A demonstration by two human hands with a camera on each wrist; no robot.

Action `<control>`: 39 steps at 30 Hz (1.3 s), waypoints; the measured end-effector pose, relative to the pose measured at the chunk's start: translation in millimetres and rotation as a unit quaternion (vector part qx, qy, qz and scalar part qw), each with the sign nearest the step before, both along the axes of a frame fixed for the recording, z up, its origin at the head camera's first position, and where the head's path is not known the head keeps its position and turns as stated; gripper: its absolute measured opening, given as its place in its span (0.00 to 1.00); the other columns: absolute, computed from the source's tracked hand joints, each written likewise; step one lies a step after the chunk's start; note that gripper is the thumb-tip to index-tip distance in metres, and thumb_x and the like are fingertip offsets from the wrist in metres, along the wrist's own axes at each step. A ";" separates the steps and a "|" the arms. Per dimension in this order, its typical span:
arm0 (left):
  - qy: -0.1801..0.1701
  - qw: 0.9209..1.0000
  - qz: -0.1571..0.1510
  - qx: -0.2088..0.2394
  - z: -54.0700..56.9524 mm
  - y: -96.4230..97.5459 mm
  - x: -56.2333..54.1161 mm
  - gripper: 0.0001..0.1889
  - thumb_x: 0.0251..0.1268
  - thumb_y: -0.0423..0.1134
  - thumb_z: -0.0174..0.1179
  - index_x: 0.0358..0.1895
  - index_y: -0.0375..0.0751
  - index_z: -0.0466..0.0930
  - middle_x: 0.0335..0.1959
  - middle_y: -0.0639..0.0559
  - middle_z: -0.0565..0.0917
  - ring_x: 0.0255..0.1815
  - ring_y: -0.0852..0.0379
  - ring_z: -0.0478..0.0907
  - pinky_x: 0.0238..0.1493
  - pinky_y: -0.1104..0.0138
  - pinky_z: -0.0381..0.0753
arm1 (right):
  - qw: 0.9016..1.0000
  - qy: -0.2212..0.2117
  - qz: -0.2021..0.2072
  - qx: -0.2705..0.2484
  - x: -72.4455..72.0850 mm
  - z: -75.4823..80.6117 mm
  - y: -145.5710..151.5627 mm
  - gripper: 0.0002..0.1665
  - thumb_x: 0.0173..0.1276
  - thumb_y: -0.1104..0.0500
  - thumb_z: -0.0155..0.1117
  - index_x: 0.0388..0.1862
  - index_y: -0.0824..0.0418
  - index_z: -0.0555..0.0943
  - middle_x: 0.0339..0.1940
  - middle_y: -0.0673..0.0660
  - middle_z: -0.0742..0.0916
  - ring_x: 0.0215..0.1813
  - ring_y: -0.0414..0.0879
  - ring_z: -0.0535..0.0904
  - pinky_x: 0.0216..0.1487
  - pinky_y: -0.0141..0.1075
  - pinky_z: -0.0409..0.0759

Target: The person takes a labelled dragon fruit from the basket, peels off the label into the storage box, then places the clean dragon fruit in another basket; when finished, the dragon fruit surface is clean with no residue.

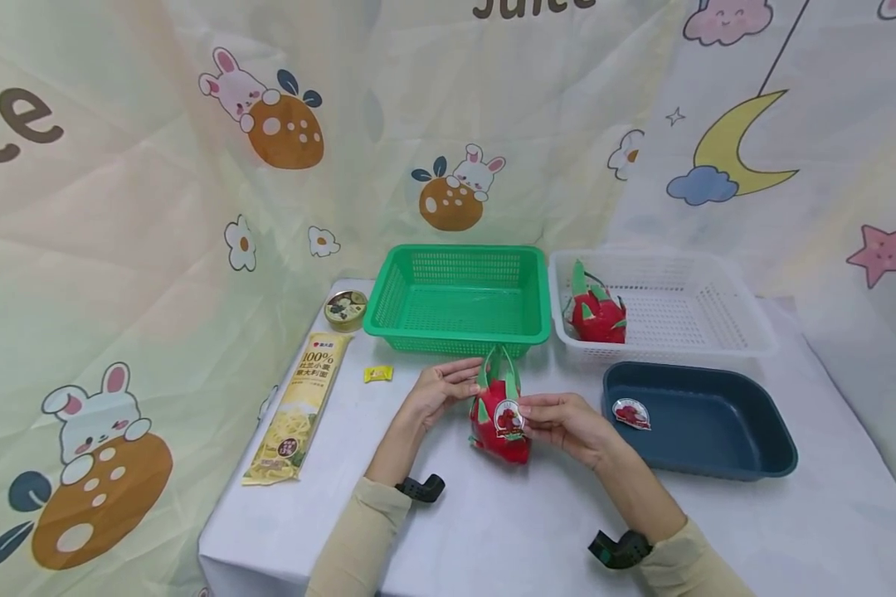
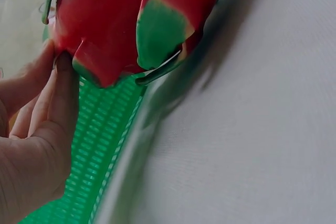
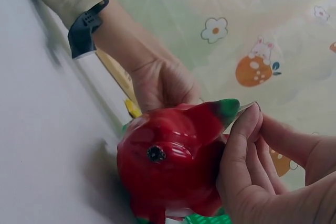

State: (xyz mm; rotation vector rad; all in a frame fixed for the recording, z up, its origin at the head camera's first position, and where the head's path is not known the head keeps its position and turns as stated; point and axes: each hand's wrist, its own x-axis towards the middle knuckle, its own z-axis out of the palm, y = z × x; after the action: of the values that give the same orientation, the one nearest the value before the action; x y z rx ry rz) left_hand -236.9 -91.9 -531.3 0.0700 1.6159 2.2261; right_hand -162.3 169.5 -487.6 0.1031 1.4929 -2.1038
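A red toy dragon fruit with green-tipped scales stands over the white table in front of the green basket. My left hand pinches it near its green top leaves; in the left wrist view, thumb and fingers close on its side. Between thumb and fingers, my right hand holds a small round sticker with a dragon fruit picture against the front. From the right wrist view, the sticker shows as a thin edge at the right hand's fingertips, beside a green scale tip, and the fruit's dark round base spot faces the camera.
Behind stands a green basket. A white basket holds another dragon fruit. A dark blue tray at right contains a similar sticker. Leftward lie a noodle packet, a round tin and a small yellow packet.
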 end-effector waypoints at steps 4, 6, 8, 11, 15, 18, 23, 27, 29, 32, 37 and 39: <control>-0.006 1.000 -0.003 0.000 -0.8 1.1 -0.5 0.28 0.63 0.16 0.63 0.68 0.30 0.78 0.62 0.36 0.84 0.59 0.40 0.85 0.55 0.63 0.88 | 0.999 -0.014 0.006 -0.045 0.3 3.5 2.8 0.12 0.79 0.64 0.60 0.50 0.63 0.89 0.50 0.57 0.88 0.47 0.45 0.86 0.53 0.36 0.89; -0.012 1.000 0.001 -0.002 -1.2 1.0 -0.2 0.28 0.63 0.16 0.63 0.68 0.31 0.78 0.62 0.37 0.84 0.54 0.45 0.88 0.54 0.64 0.88 | 0.998 -0.015 -0.001 -0.064 0.3 8.3 6.4 0.12 0.80 0.65 0.58 0.49 0.61 0.89 0.49 0.57 0.89 0.46 0.45 0.86 0.53 0.35 0.88; -0.015 1.000 0.005 -0.002 -1.0 0.9 0.3 0.28 0.64 0.17 0.63 0.68 0.31 0.78 0.62 0.37 0.84 0.49 0.51 0.89 0.53 0.64 0.88 | 0.997 -0.006 -0.015 -0.074 -0.6 15.0 10.6 0.13 0.80 0.65 0.57 0.47 0.59 0.90 0.47 0.56 0.90 0.45 0.44 0.86 0.53 0.34 0.88; -0.013 1.000 0.006 0.001 -0.9 0.6 0.7 0.28 0.64 0.17 0.62 0.68 0.30 0.78 0.62 0.37 0.84 0.44 0.56 0.89 0.54 0.64 0.88 | 0.997 0.024 -0.034 -0.058 -3.0 25.9 17.1 0.14 0.80 0.65 0.57 0.45 0.56 0.91 0.46 0.55 0.90 0.44 0.44 0.87 0.52 0.34 0.88; -0.012 1.000 0.008 0.004 -1.4 -1.3 1.6 0.28 0.64 0.17 0.62 0.69 0.30 0.77 0.63 0.36 0.83 0.45 0.56 0.89 0.55 0.63 0.88 | 0.998 0.043 -0.025 -0.031 -5.0 34.3 24.7 0.14 0.80 0.65 0.57 0.47 0.54 0.90 0.48 0.54 0.90 0.48 0.45 0.87 0.58 0.38 0.87; -0.013 1.000 0.004 0.004 -2.2 -3.3 2.8 0.28 0.65 0.18 0.62 0.70 0.30 0.76 0.63 0.37 0.83 0.47 0.56 0.89 0.55 0.64 0.88 | 0.999 0.047 -0.018 -0.016 -4.0 35.8 30.5 0.13 0.81 0.63 0.57 0.51 0.55 0.88 0.51 0.53 0.89 0.52 0.46 0.86 0.60 0.39 0.86; -0.017 1.000 -0.007 0.003 -2.1 -6.0 5.0 0.28 0.65 0.19 0.63 0.70 0.30 0.76 0.63 0.39 0.84 0.52 0.55 0.88 0.54 0.65 0.88 | 0.998 0.054 -0.023 0.018 -1.4 36.8 40.4 0.11 0.81 0.59 0.58 0.54 0.55 0.87 0.52 0.52 0.87 0.53 0.46 0.84 0.57 0.37 0.87; -0.010 1.000 -0.018 0.001 -1.2 -6.2 4.4 0.28 0.65 0.21 0.64 0.70 0.31 0.76 0.63 0.40 0.85 0.56 0.54 0.87 0.55 0.66 0.87 | 0.994 0.078 -0.033 0.065 -1.1 41.0 48.5 0.12 0.80 0.56 0.61 0.55 0.57 0.86 0.51 0.51 0.87 0.52 0.46 0.83 0.56 0.36 0.87; -0.007 1.000 -0.022 0.001 -1.0 -5.7 3.4 0.28 0.66 0.21 0.64 0.70 0.30 0.75 0.62 0.40 0.85 0.56 0.53 0.87 0.55 0.66 0.87 | 0.991 0.092 -0.032 0.087 -1.5 44.4 52.7 0.14 0.80 0.56 0.62 0.58 0.59 0.85 0.50 0.50 0.87 0.51 0.45 0.83 0.56 0.36 0.87; -0.006 1.000 -0.024 0.001 -0.2 -4.8 2.5 0.27 0.66 0.21 0.64 0.69 0.31 0.77 0.63 0.39 0.84 0.55 0.53 0.87 0.55 0.65 0.87 | 0.988 0.104 -0.029 0.106 -1.9 50.6 59.1 0.16 0.80 0.55 0.61 0.59 0.61 0.84 0.49 0.49 0.88 0.50 0.44 0.84 0.56 0.36 0.86; -0.002 1.000 -0.024 -0.001 -0.7 -3.9 1.7 0.25 0.67 0.22 0.63 0.68 0.31 0.78 0.65 0.35 0.81 0.54 0.54 0.87 0.55 0.65 0.88 | 0.990 0.095 -0.029 0.101 -2.4 59.6 70.6 0.13 0.81 0.55 0.60 0.55 0.56 0.88 0.49 0.47 0.89 0.51 0.43 0.84 0.57 0.36 0.86; 0.000 1.000 -0.027 0.001 -1.6 -4.1 1.5 0.24 0.69 0.21 0.61 0.68 0.31 0.78 0.66 0.34 0.81 0.54 0.54 0.88 0.54 0.66 0.88 | 0.991 0.092 -0.031 0.095 -3.1 61.6 75.0 0.13 0.81 0.56 0.60 0.54 0.54 0.89 0.49 0.46 0.89 0.51 0.43 0.84 0.57 0.36 0.86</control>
State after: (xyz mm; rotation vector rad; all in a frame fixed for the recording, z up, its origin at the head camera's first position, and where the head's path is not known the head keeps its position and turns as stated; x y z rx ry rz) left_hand -235.3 -96.0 -532.9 0.1130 1.5934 2.1875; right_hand -165.4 244.5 -425.9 0.0261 1.8207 -2.0604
